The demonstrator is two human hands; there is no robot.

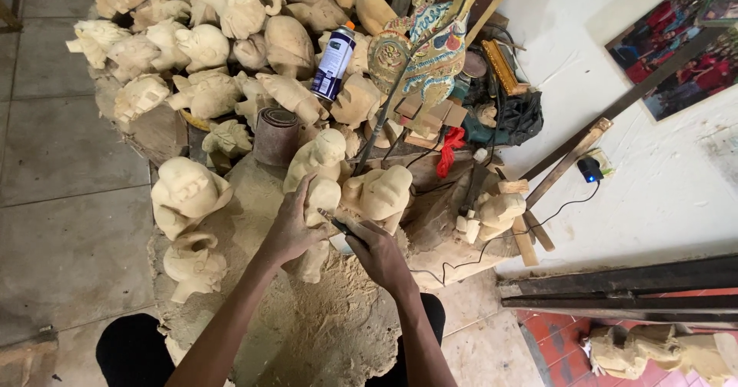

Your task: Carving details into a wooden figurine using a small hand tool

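Tiled floor (61, 202) bearing a carver's heap
Pale wooden figures (192, 49) are crowding a sawdust mound (330, 325) lying on the floor, with a sandpaper roll (275, 135) and spray can (334, 62) resting among them.

The carved figure (319, 173) and the pile of carvings (207, 41) around it are pale, bare wood with a matt, unpainted surface. Fine sawdust (330, 325) lies soft and powdery below. The spray can (334, 63) is glossy metal, the sandpaper roll (275, 136) rough and brown, and the floor tiles (61, 202) smooth grey.
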